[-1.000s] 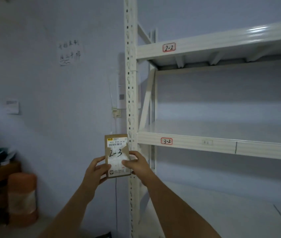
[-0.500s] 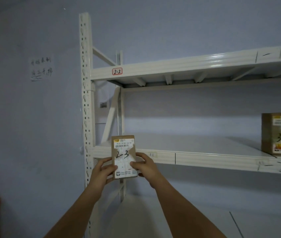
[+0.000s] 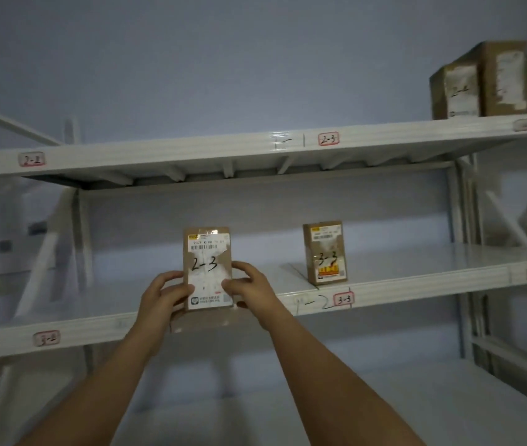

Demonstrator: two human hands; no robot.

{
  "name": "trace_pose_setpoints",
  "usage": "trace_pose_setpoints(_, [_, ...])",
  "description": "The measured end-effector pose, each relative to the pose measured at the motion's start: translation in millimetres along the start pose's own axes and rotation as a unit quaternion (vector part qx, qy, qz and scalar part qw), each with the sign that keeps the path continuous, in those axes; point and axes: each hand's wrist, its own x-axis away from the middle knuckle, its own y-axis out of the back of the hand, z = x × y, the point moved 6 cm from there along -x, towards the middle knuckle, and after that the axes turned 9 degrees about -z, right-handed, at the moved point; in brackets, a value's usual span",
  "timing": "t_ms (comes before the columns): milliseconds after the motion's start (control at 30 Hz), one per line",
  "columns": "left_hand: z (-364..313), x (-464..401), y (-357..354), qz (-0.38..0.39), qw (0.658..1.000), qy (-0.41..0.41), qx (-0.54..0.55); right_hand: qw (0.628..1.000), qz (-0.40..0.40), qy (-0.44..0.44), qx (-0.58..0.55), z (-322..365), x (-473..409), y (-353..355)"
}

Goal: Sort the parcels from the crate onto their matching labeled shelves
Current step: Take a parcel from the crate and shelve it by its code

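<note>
Head view, parcel in hand: a small brown cardboard parcel (image 3: 208,268), upright, its white label handwritten "2-3", held out in front of the middle shelf (image 3: 416,278) and not resting on it.
Left hand (image 3: 162,297): curled round the parcel's left edge, thumb on the label face.
Right hand (image 3: 249,289): curled round the right edge, thumb on the front, fingers behind.
Matching spot: the red-bordered "2-3" tag (image 3: 328,139) sits on the upper shelf (image 3: 159,152), up and to the right of the parcel; that stretch looks free.
Neighbours: a "3-3" parcel (image 3: 325,252) stands on the middle shelf above its "3-3" tag (image 3: 343,299); two larger boxes (image 3: 481,80) stand farther right on the upper shelf.
Handling: probably light and stiff; the taped faces may be slick, so holding the side edges suits it.
</note>
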Motion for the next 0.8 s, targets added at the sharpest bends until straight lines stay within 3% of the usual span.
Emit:
trace_pose_setpoints(200, [-47,4,-147,0.108,0.992,-0.056,0.038,0.993,-0.108,0.047,0.014,60,-13,140])
trace_pose_setpoints(367, [-105,-9,-238,0.158,0.976,-0.128,0.078,0.977,-0.174,0.115,0.034,130,-32,214])
trace_pose_setpoints(800, [-194,-100,-303,0.118,0.949,-0.263,0.129,0.947,-0.203,0.243,0.051,233,-125,236])
